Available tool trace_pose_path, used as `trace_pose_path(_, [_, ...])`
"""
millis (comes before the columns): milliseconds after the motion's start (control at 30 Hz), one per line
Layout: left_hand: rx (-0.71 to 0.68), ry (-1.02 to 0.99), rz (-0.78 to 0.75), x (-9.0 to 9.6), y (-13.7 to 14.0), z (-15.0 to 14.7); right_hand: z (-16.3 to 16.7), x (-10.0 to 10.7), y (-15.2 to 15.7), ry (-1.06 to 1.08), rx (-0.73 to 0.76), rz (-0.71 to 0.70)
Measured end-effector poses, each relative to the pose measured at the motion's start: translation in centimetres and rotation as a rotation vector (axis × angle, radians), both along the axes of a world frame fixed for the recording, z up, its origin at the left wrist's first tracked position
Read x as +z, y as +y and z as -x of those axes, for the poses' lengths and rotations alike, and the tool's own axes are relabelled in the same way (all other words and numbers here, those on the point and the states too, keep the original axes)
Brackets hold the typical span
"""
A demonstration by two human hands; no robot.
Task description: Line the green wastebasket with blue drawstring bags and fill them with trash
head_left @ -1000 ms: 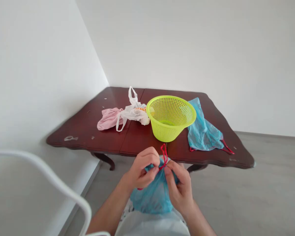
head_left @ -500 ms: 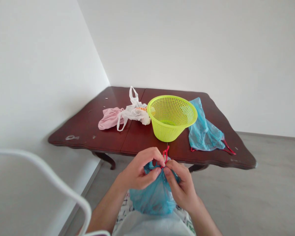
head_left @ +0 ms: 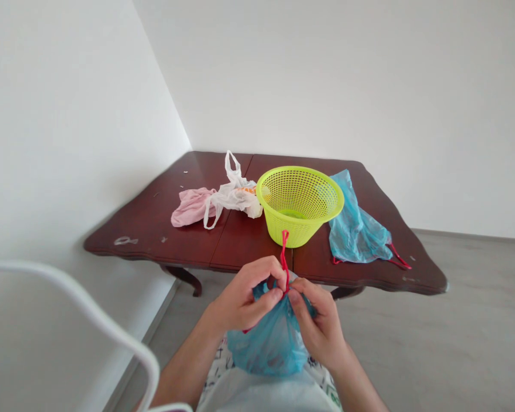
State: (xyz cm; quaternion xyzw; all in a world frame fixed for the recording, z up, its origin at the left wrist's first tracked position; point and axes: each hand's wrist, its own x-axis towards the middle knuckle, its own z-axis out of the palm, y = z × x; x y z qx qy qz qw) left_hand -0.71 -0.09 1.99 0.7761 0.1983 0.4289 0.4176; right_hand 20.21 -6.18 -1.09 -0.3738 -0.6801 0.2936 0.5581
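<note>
A blue see-through plastic bag [head_left: 270, 343] with a gathered neck rests at my lap, in front of the table edge. My left hand [head_left: 251, 292] pinches the bag's neck between thumb and fingers. From the other side, my right hand [head_left: 315, 315] grips the same spot, its thumb and forefinger closed. Between the two hands a red drawstring [head_left: 285, 257] stands up as a narrow loop, overlapping the basket's front in view. A bit of red also shows under my left hand. The bag's contents are too blurred to tell.
The dark wooden table [head_left: 154, 212] bears a yellow-green mesh basket [head_left: 292, 232], a white plastic bag [head_left: 236, 197], a pink cloth [head_left: 191, 207] and another blue bag [head_left: 356, 234] with red drawstrings. A white cable [head_left: 90, 309] curves across the lower left. Walls stand behind and to the left.
The red drawstring loop now reaches higher and straighter out of the bag's neck. A bit of red has appeared below my left hand. Both hands have hardly moved.
</note>
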Motion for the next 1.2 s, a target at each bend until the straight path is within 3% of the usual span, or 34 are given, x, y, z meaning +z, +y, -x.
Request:
trace_pose_path(133, [0.068, 0.028, 0.04, 0.0, -0.1, -0.3, -0.1, -0.5, 0.1, -0.071, -0.048, -0.045])
trace_pose_path(300, [0.149, 0.075, -0.028, 0.4, -0.2, -0.2, -0.8, -0.3, -0.2, -0.153, -0.069, -0.063])
trace_pose_path(433, [0.134, 0.177, -0.111, 0.6, -0.1, 0.3, -1.3, 0.3, -0.4, -0.108, -0.019, 0.0])
trace_pose_path(633, [0.106, 0.228, -0.13, 0.0, 0.2, 0.2, -1.0, 0.1, 0.3, 0.003, -0.173, -0.026])
trace_pose_path(800, [0.103, 0.272, -0.121, -0.4, -0.1, 0.0, -1.0, -0.2, 0.4, -0.069, -0.155, -0.046])
trace_pose_path(1200, [0.083, 0.313, -0.116, 0.3, -0.5, 0.2, -0.7, 0.2, -0.2, 0.049, -0.118, -0.021])
